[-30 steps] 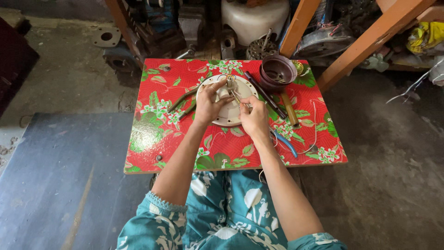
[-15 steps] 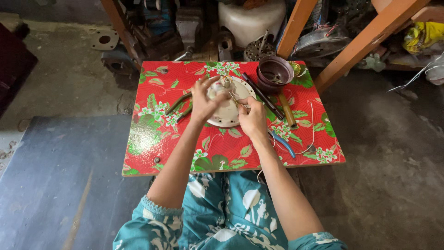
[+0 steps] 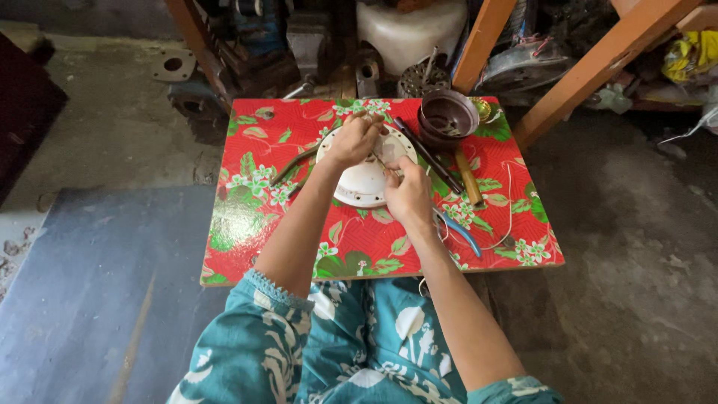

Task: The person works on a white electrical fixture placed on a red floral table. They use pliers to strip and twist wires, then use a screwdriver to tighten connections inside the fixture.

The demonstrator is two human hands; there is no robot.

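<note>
White round housing (image 3: 364,182) mid-desk | left hand (image 3: 354,140) grips its far rim | right hand (image 3: 407,193) pinches thin tool (image 3: 382,164) | dark bowl (image 3: 447,117) at far edge

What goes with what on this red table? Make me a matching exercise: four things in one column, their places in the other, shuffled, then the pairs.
Things:
1. white round cover
2. dark bowl-shaped part
3. blue-handled pliers
4. wooden-handled tool

Places:
A. far right corner of the table
B. under both hands
C. lying just below the dark part
D. near edge, beside the right wrist

Pairs: 1-B, 2-A, 3-D, 4-C
</note>
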